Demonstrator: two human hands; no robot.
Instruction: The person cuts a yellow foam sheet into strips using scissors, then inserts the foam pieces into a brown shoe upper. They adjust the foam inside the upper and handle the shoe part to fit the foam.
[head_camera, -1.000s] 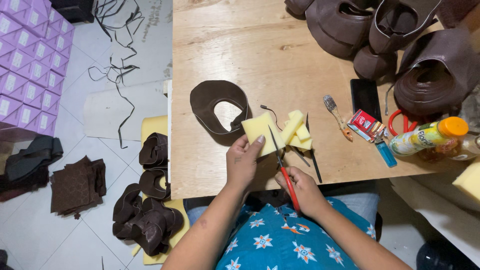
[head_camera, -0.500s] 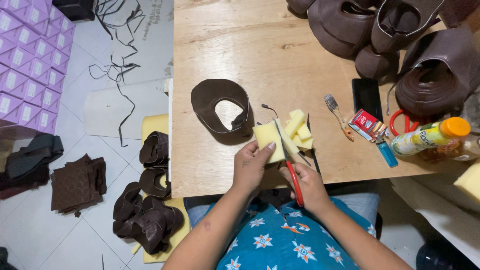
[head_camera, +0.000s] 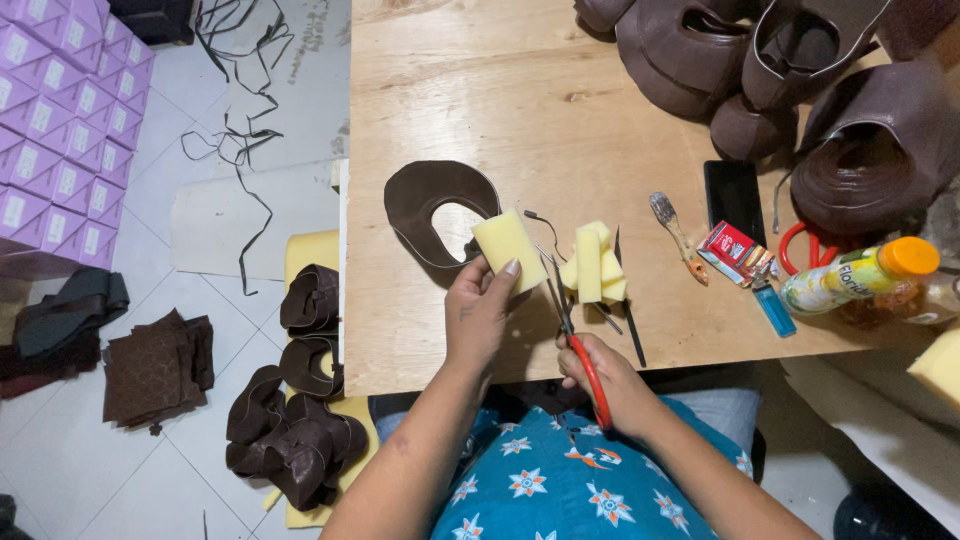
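My left hand holds a block of yellow foam just above the wooden table. My right hand grips red-handled scissors, their blades pointing up and away between the held block and a small pile of cut yellow foam strips. A brown horseshoe-shaped leather piece lies flat on the table, just left of the block.
Brown leather shoe uppers crowd the table's far right. A brush, black phone, small red packet, blue lighter and orange-capped bottle lie right. Leather pieces and purple boxes sit on the floor left.
My left hand has lifted the foam block up and to the left, away from the cut strips. The scissors have stayed near the table's front edge.
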